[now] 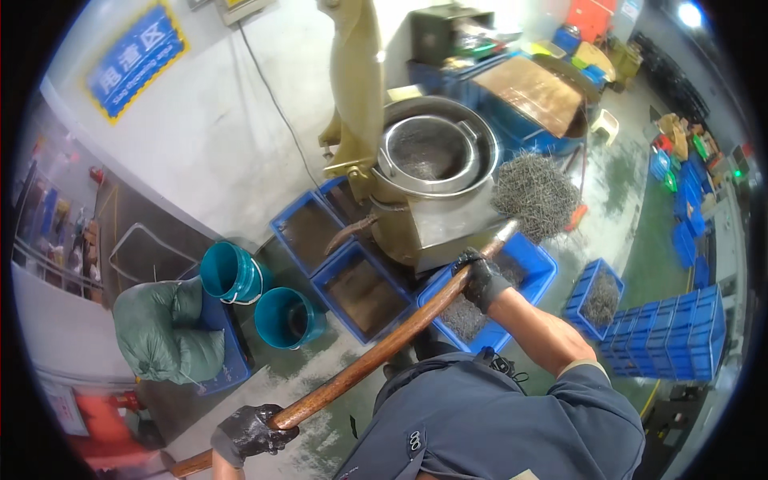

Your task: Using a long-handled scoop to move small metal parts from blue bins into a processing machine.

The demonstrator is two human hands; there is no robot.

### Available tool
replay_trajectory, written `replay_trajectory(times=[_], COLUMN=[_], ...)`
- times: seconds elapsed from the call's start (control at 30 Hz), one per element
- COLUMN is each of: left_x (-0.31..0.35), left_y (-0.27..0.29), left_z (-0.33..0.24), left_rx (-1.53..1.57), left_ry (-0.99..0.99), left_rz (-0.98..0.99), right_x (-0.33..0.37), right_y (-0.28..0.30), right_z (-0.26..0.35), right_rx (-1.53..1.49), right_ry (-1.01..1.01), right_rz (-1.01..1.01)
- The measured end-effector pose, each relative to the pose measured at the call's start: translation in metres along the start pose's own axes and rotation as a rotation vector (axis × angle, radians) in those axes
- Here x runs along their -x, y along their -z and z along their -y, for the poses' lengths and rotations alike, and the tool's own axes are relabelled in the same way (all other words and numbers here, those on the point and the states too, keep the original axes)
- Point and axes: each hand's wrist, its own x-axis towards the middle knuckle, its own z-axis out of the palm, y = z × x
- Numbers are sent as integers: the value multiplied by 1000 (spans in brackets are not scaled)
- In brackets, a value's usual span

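Note:
Both of my hands, in dark gloves, grip the long wooden shaft of a long-handled tool (372, 358). My left hand (258, 434) is closed round its lower part at the bottom left. Farther up, my right hand (482, 282) wraps round it above a blue bin (546, 270) holding grey metal shavings (464, 318). The shaft ends in a pale metal socket (506, 230). Right at that socket is a big tangled clump of metal shavings (536, 196), which hides the tool's head. Left of the clump stands a machine with an open round metal drum (436, 152).
Blue trays (364, 292) lie beside the machine's base. Two teal buckets (232, 272) and a stuffed green sack (164, 328) stand to the left. On the right are a small blue crate (596, 296) of shavings and stacked blue crates (668, 336). A cardboard-topped blue container (532, 92) is behind.

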Motion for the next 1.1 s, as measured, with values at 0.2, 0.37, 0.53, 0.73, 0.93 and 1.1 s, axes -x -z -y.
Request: replay_trajectory(times=[0.2,0.37,0.53,0.73,0.93,1.1], left_x=[37,47,11,-41,-68,-69], left_y=[-37,-63,-90,-119,-122,-123], left_z=[-68,-85,-92,-124,-134,-75], left_rx=[97,-312,-1019,-1315,-1318,-1121], left_ry=[10,72,-243,8,-86,-169], left_rz=[-384,-662,-1100,-1388,-1273,-1359], right_x=[-36,-69,-120,-176,-240,-188], right_y=[-83,-151,-193,-182,-132,-141], right_z=[14,4,4,-34,-53,-68], right_rx=[349,233,-93,45,-46,-140], right_ry=[-132,-200,-182,-169,-251,-106], right_rz=[81,365,842,687,507,582])
